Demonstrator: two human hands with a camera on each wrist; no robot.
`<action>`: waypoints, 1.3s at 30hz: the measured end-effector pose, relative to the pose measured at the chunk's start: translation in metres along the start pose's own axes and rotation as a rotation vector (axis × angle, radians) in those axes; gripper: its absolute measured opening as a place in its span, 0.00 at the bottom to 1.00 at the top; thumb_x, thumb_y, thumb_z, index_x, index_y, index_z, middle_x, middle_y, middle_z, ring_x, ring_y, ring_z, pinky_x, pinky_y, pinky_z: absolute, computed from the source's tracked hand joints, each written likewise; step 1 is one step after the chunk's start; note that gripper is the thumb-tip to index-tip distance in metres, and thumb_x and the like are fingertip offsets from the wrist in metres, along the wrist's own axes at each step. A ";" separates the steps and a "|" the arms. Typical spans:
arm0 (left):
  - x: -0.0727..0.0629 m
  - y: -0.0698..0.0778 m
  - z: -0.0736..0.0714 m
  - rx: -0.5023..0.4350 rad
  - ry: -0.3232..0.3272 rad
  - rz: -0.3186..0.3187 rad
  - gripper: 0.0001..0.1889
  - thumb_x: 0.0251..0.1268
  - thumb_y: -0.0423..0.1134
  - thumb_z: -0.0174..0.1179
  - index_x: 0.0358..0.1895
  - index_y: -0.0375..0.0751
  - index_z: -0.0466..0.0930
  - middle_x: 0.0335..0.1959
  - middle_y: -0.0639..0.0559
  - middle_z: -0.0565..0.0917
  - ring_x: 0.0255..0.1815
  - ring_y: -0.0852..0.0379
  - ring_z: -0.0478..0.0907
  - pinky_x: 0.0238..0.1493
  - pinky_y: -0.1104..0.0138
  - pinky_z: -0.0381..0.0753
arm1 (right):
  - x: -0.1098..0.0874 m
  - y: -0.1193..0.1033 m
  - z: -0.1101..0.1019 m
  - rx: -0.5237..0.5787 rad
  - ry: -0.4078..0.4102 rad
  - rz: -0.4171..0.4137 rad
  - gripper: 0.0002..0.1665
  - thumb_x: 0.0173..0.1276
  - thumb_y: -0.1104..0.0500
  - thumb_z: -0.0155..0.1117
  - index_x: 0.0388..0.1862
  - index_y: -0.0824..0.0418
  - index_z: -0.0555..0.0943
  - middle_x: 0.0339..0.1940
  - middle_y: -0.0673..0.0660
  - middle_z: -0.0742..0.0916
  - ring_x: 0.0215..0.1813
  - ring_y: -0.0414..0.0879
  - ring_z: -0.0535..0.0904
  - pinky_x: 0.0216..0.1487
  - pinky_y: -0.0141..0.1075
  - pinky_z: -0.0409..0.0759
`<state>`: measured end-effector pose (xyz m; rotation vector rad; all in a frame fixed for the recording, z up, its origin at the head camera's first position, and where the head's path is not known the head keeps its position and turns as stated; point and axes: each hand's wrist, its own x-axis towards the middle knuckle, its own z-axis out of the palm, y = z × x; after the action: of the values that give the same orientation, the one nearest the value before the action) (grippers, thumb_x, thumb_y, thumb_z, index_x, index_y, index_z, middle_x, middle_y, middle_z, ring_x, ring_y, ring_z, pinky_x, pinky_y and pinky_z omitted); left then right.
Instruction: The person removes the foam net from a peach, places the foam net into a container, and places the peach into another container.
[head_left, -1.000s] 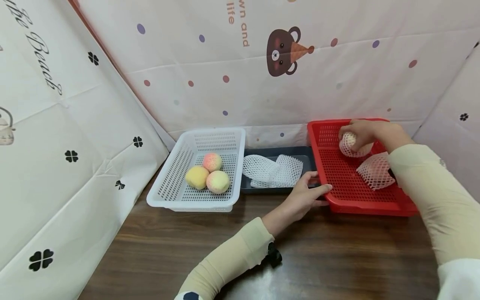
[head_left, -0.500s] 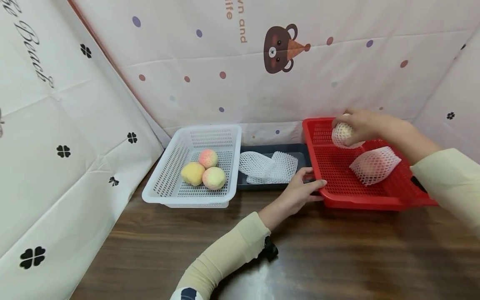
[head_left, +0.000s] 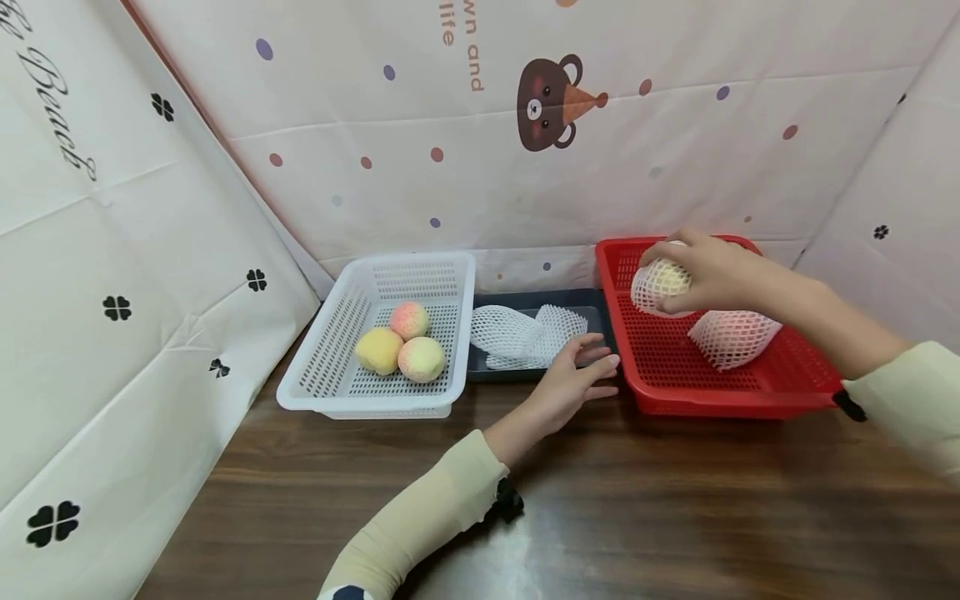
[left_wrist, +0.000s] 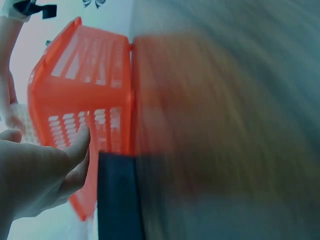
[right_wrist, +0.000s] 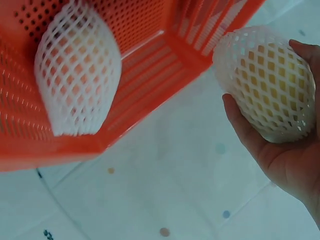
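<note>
My right hand (head_left: 708,271) grips a yellowish peach in a white foam net (head_left: 662,283), held above the red basket (head_left: 652,400). In the right wrist view, thumb and fingers curl round the netted yellow peach (right_wrist: 272,85). A second netted peach (head_left: 733,337), pinkish, lies in the red basket. Just left of that basket's wall is my left hand (head_left: 564,385), its fingers loosely bent with nothing in them. The dark tray (head_left: 517,298) behind the left hand holds empty white foam nets (head_left: 517,337).
A white basket (head_left: 300,392) on the left holds three bare peaches (head_left: 422,360), yellow and pink. All containers stand side by side on a brown wooden table (head_left: 600,500), against a printed cloth backdrop (head_left: 360,83).
My right hand has lifted the netted yellow peach and moved it left. The left hand has let go of the red basket's wall and drawn back slightly left.
</note>
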<state>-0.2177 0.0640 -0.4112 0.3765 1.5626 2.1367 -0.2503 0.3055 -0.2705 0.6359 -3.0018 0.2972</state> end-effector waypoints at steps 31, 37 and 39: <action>-0.092 0.056 -0.093 0.910 -0.053 0.212 0.30 0.75 0.40 0.61 0.76 0.45 0.63 0.74 0.49 0.67 0.67 0.51 0.74 0.57 0.65 0.83 | -0.033 -0.095 0.040 0.220 0.143 -0.218 0.46 0.44 0.50 0.88 0.64 0.41 0.76 0.66 0.52 0.75 0.64 0.48 0.72 0.49 0.49 0.88; -0.100 0.061 -0.098 0.884 -0.049 0.230 0.29 0.73 0.37 0.62 0.74 0.45 0.65 0.73 0.48 0.69 0.66 0.47 0.76 0.56 0.65 0.84 | -0.031 -0.104 0.063 0.271 0.168 -0.335 0.42 0.49 0.50 0.86 0.64 0.45 0.77 0.63 0.53 0.77 0.63 0.50 0.73 0.56 0.52 0.84; -0.103 0.061 -0.097 0.880 -0.068 0.216 0.29 0.74 0.37 0.61 0.74 0.44 0.65 0.72 0.46 0.70 0.65 0.45 0.76 0.57 0.63 0.84 | -0.032 -0.107 0.076 0.292 0.168 -0.338 0.41 0.50 0.51 0.85 0.63 0.46 0.78 0.63 0.53 0.77 0.64 0.50 0.74 0.58 0.53 0.82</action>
<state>-0.1883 -0.0842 -0.3794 0.9122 2.4394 1.4196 -0.1789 0.2076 -0.3291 1.0652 -2.6512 0.7307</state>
